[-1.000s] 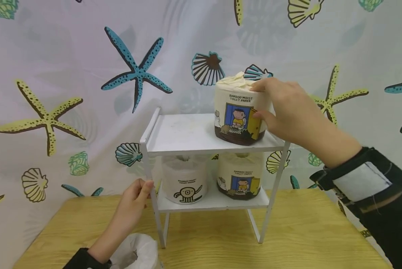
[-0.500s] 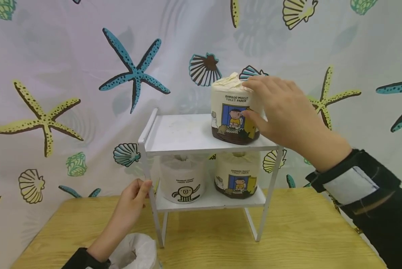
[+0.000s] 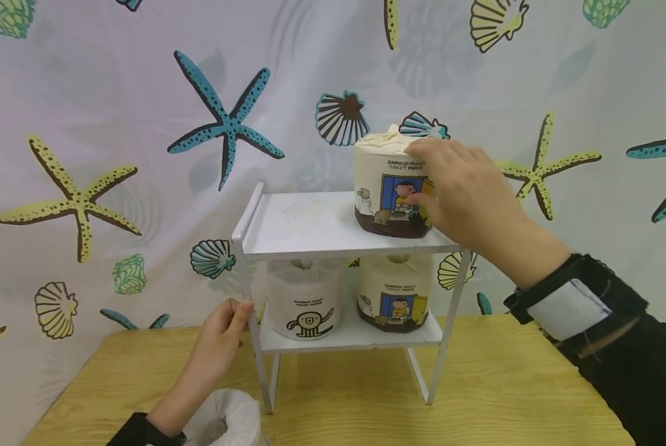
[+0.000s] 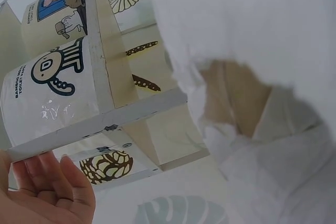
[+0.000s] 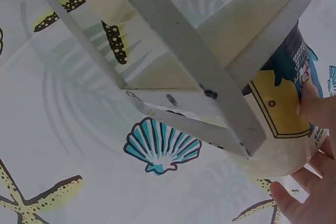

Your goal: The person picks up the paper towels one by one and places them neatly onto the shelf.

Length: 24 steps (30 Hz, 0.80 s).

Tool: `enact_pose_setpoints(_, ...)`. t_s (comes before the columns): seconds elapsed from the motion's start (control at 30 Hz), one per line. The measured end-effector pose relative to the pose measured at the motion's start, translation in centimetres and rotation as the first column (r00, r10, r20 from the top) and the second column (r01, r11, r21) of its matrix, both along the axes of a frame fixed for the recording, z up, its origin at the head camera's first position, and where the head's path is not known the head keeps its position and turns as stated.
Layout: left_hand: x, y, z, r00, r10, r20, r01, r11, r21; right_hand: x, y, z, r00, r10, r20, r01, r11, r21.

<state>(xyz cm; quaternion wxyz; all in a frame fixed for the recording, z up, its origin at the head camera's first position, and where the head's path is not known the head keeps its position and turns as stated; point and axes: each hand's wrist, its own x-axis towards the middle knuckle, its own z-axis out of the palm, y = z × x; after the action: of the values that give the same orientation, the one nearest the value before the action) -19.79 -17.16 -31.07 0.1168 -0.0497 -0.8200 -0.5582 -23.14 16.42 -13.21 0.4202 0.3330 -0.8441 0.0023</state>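
Note:
A toilet paper roll (image 3: 391, 186) in a printed wrapper stands upright on the top shelf, toward its right end. My right hand (image 3: 466, 186) holds it from the right, thumb across the front and fingers over the top edge; in the right wrist view the roll (image 5: 283, 124) meets the thumb and fingertips. My left hand (image 3: 223, 325) grips the left front post of the white two-tier shelf (image 3: 305, 217); the left wrist view shows fingers (image 4: 44, 177) curled at the frame. Below, a white roll with a line drawing (image 3: 305, 303) and another printed roll (image 3: 395, 294) stand side by side.
Another white roll (image 3: 238, 418) stands on the wooden table (image 3: 344, 402) at the front left, looming close in the left wrist view. Behind the shelf hangs a cloth (image 3: 115, 93) patterned with starfish and shells.
The top roll has turned slightly, its picture now nearer its right side. My right hand has shifted slightly left and its thumb lies on the wrapper's front. My left hand stays on the post.

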Motion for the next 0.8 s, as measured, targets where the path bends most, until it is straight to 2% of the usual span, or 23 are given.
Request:
enact_pose_setpoints(0.17,0.2,0.1,-0.1,1.000,0.005,-0.020,-0.005,1.000,0.007,-0.3,0.3,-0.3,0.997,-0.036,0.068,0.039,0.999,-0.034)
enact_pose_setpoints(0.3,0.1,0.2,-0.1,1.000,0.004,-0.021,-0.003,1.000,0.020,-0.1,0.3,-0.4,0.983,-0.103,0.151,0.110,0.993,-0.042)
enact_pose_setpoints(0.37,0.1,0.2,-0.2,1.000,0.003,-0.016,-0.003,1.000,0.023,0.1,0.4,-0.5,0.979,-0.114,0.171,0.122,0.992,-0.037)
enact_pose_setpoints(0.57,0.2,0.2,-0.3,1.000,0.004,-0.022,-0.004,1.000,0.010,0.8,0.8,-1.0,0.984,-0.099,0.148,0.101,0.995,-0.006)
enact_pose_setpoints(0.8,0.3,-0.1,0.1,0.999,-0.002,-0.042,0.001,0.999,-0.039,2.6,1.5,-2.2,0.991,-0.047,0.121,0.050,0.999,-0.019)
